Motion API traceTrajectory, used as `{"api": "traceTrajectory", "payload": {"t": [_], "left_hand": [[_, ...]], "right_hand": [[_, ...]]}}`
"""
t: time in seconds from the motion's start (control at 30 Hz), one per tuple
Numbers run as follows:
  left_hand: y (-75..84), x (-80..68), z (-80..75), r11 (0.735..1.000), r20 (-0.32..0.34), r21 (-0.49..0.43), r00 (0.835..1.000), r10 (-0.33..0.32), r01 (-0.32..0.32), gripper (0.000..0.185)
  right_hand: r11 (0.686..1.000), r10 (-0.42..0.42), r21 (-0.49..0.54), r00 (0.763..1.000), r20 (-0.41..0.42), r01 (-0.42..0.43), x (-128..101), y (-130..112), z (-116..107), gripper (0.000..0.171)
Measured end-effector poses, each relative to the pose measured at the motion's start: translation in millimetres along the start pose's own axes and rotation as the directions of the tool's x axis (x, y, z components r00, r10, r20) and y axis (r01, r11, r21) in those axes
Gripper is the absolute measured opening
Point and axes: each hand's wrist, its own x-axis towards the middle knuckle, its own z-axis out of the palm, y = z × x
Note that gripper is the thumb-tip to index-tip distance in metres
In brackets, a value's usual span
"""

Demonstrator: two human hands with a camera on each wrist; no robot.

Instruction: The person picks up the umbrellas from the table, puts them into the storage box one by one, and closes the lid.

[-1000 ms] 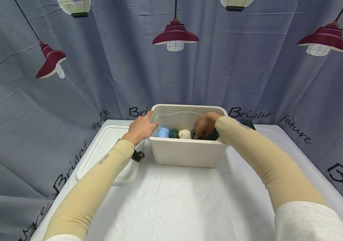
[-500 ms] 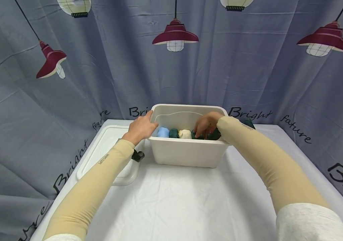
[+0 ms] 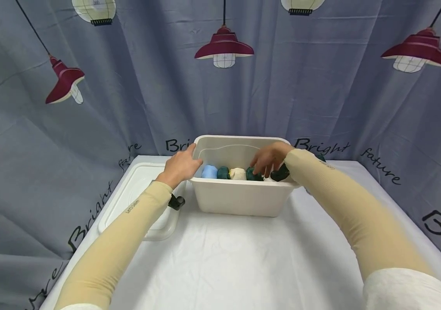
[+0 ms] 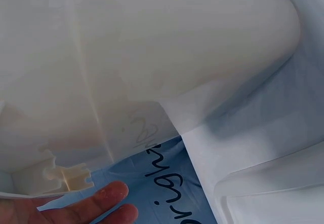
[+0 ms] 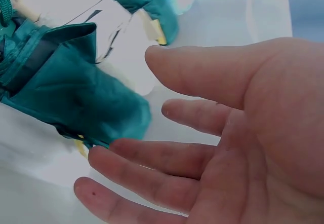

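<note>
A white plastic bin (image 3: 240, 198) stands mid-table and holds a row of rolled cloth bundles: light blue (image 3: 209, 172), dark teal (image 3: 223, 172), cream (image 3: 237, 173) and dark green (image 3: 252, 174). My right hand (image 3: 272, 157) hovers just above the green bundles at the bin's right end, fingers spread and relaxed, holding nothing. In the right wrist view my right hand (image 5: 202, 148) is open beside a teal bundle (image 5: 66, 92). My left hand (image 3: 181, 165) rests against the bin's left rim; its fingertips (image 4: 101, 203) lie fairly straight along the outer wall of the bin (image 4: 152, 57).
The bin's white lid (image 3: 139, 193) lies flat at the left of the table, with a small black clip (image 3: 176, 201) near its edge. A white cloth (image 3: 236, 258) covers the table. A grey curtain with lamp prints (image 3: 224, 47) hangs behind and to both sides.
My right hand has lifted out of the bin off the dark green bundles and shifted slightly right. The left hand has stayed at the rim.
</note>
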Motion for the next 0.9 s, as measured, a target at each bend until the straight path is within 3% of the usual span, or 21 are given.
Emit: {"api": "traceTrajectory", "payload": {"t": [0.33, 0.57, 0.9], "left_hand": [[0.2, -2.7, 3.5, 1.000, -0.006, -0.008, 1.000, -0.004, 0.004, 0.072], [1.6, -1.1, 1.2, 1.000, 0.000, -0.014, 1.000, 0.004, -0.004, 0.072], [2.2, -2.2, -0.9, 1.000, 0.017, -0.013, 1.000, -0.007, 0.007, 0.072]], "right_hand": [[0.996, -0.078, 0.021, 0.988, -0.136, 0.082, -38.2, 3.2, -9.0, 0.068], [0.993, -0.111, 0.019, 0.957, -0.267, 0.120, -59.4, 14.7, -17.6, 0.063], [0.986, -0.149, 0.004, 0.908, -0.392, 0.164, -90.9, 32.6, -24.5, 0.064]]}}
